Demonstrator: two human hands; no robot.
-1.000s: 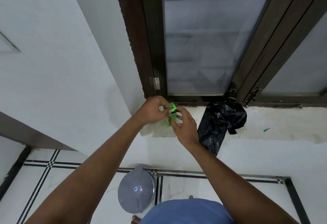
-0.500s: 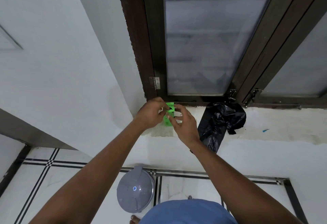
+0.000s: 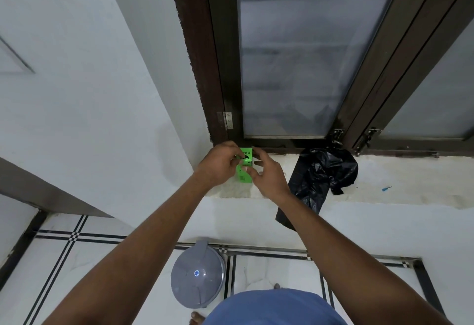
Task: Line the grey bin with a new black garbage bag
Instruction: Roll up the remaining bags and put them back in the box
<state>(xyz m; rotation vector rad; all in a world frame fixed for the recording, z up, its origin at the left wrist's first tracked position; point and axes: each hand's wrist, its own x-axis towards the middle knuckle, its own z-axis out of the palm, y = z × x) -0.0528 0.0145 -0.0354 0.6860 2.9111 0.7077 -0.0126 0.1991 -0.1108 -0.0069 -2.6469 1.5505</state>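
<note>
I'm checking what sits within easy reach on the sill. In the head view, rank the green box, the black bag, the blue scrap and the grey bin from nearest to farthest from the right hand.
1. Green box: held by the right hand, on the sill's left end.
2. Black bag: just right of that hand, draped over the sill edge.
3. Blue scrap: farther right on the sill.
4. Grey bin: on the floor below, lid shut.

Bright green packet (image 3: 245, 170) with black print; crumpled black bag (image 3: 322, 173); grey bin (image 3: 197, 274); white floor (image 3: 51, 255) showed black stripes.
</note>
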